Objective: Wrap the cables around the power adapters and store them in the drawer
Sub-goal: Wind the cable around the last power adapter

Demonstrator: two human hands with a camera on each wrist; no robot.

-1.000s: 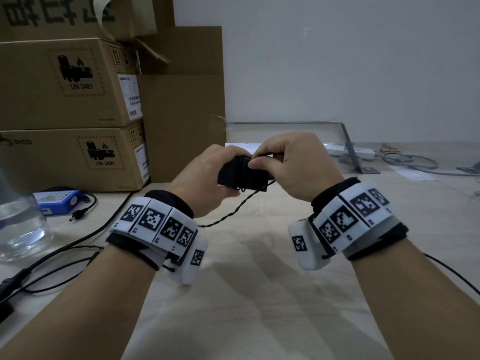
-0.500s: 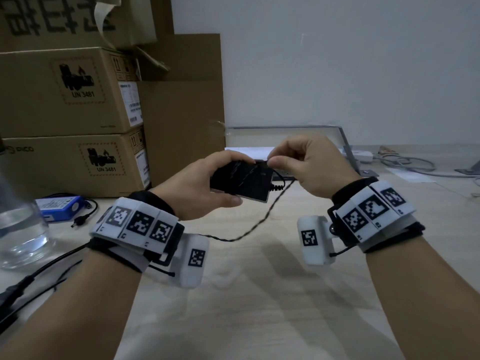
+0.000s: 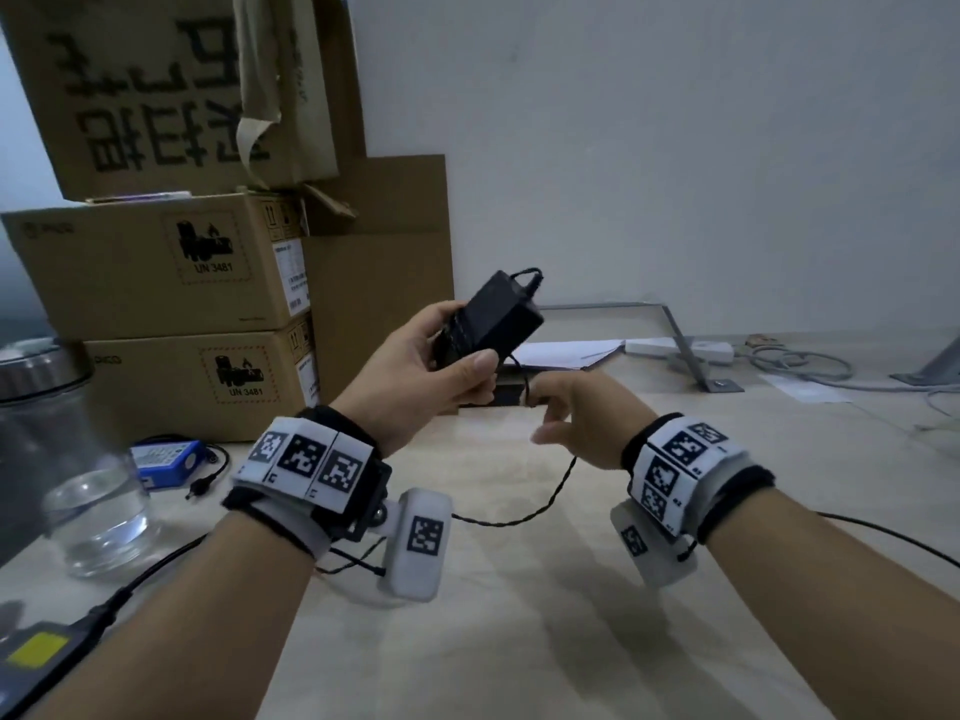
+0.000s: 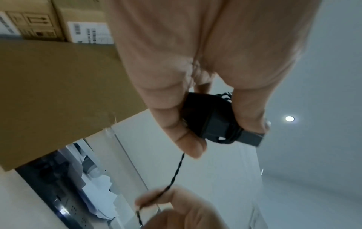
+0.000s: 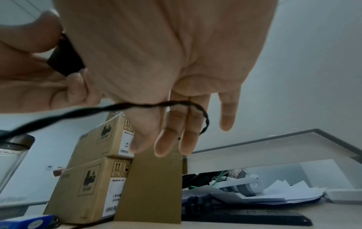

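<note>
Power adapter (image 3: 488,319), one black unit, is gripped between the thumb and curled fingers of the left hand (image 3: 415,376), raised and tilted above the table (image 3: 519,641), with several cable turns around its body. One twisted black cable (image 3: 550,501) runs down from the adapter to the right hand (image 3: 576,423), just below and right of the adapter, pinched between thumb and forefinger with the other fingers extended. Left of the adapter stand three stacked cardboard boxes (image 3: 156,272), one glass jar (image 3: 62,459) holding clear liquid and one blue battery pack (image 3: 166,459).
</note>
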